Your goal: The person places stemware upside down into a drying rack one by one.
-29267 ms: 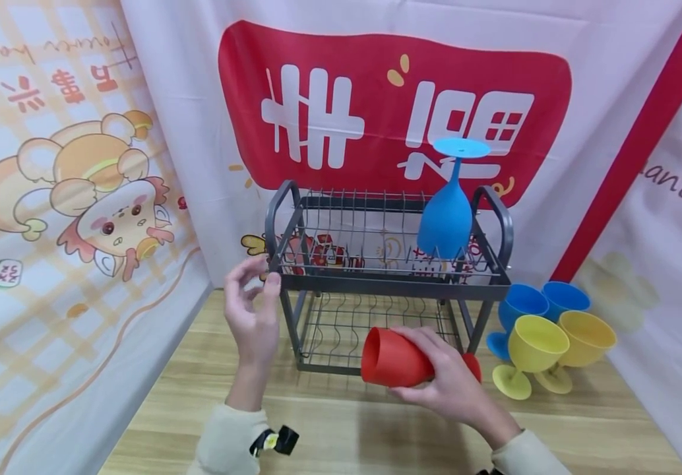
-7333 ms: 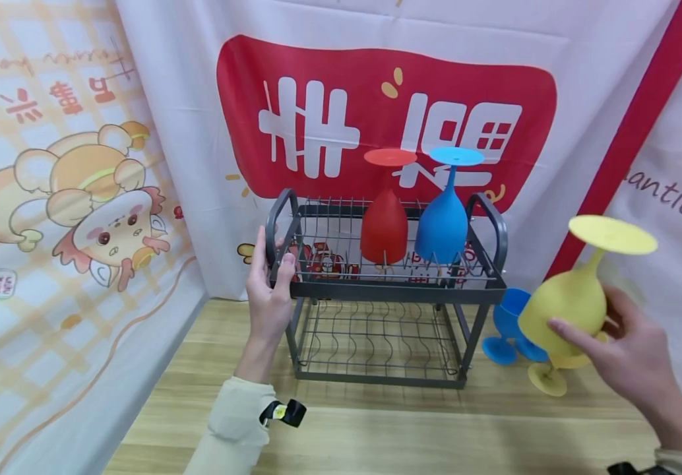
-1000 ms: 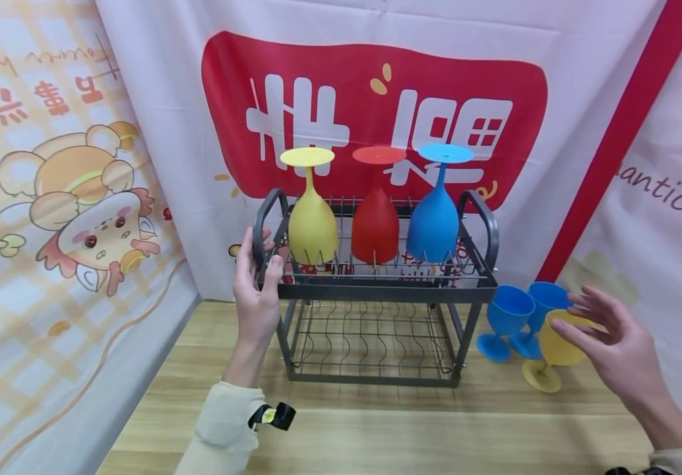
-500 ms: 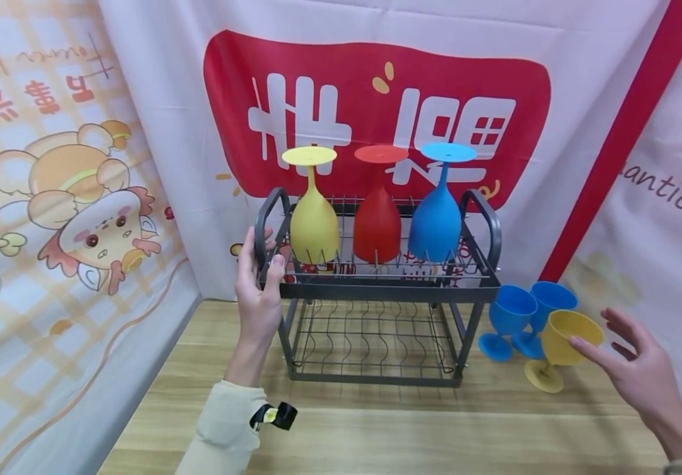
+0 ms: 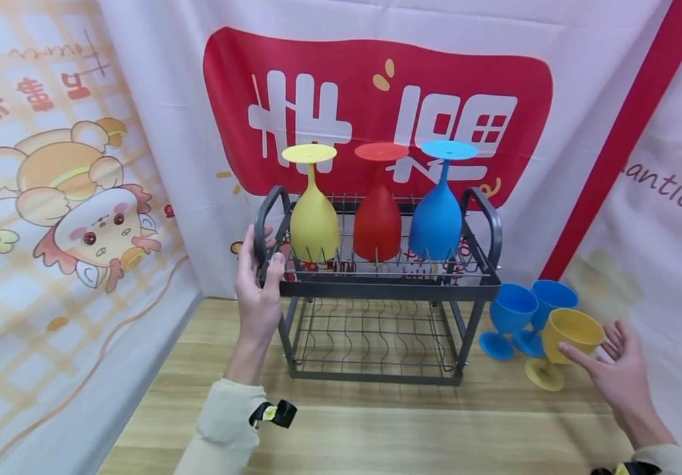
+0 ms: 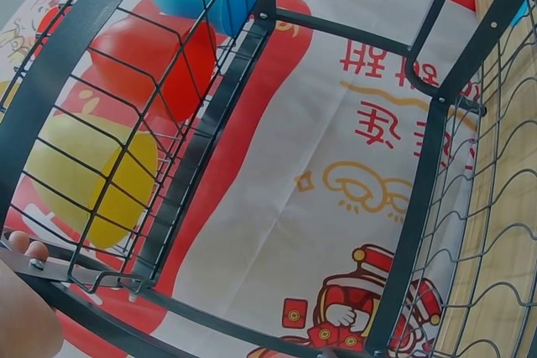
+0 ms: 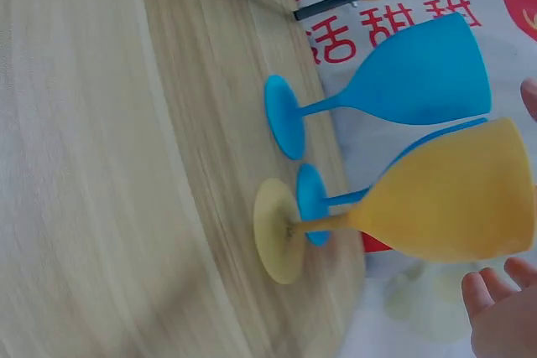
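My left hand (image 5: 258,297) grips the left end of a two-tier dark dish rack (image 5: 388,290), thumb in front and fingers behind the handle. On the top tier, a yellow goblet (image 5: 314,221), a red goblet (image 5: 376,224) and a blue goblet (image 5: 436,221) stand upside down in a row. My right hand (image 5: 622,376) is at the bowl of a darker yellow goblet (image 5: 569,336) upright on the table. Its thumb lies at the near side and its fingers are spread beyond the far side. The right wrist view shows a gap between those fingers (image 7: 495,299) and the goblet.
Two upright blue goblets, the left one (image 5: 510,313) and the one behind (image 5: 551,297), stand close beside the darker yellow goblet. The rack's lower tier (image 5: 371,340) has wavy wires. Printed cloth walls (image 5: 157,99) enclose the wooden table (image 5: 376,429).
Since the oldest frames, the red and lighter yellow goblets have gone from my right hand onto the rack. In the last second that hand has come down around the darker yellow goblet; the left stays put.
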The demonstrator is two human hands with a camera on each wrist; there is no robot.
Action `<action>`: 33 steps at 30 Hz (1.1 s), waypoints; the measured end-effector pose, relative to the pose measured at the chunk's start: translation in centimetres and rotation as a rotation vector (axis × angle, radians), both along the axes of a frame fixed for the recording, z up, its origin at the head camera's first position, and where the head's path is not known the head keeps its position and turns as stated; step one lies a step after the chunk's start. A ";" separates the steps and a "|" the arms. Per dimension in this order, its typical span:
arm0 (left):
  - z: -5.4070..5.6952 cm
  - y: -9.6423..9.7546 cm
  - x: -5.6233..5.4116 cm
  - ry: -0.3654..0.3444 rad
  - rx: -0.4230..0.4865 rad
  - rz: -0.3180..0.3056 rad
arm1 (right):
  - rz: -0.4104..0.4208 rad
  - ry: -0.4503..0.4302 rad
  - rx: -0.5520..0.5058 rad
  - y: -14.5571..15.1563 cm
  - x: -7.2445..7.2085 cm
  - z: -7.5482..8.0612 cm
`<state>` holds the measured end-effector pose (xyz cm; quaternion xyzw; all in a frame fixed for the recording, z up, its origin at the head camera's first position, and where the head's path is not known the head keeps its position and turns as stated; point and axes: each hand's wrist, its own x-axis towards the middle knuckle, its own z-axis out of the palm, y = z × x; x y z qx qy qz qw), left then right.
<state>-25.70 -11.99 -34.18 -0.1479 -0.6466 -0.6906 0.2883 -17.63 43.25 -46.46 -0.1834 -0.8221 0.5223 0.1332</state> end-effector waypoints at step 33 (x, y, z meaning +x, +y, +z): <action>0.0 -0.1 0.1 -0.006 -0.009 0.008 | -0.140 -0.145 -0.127 -1.2 -2.7 -3.3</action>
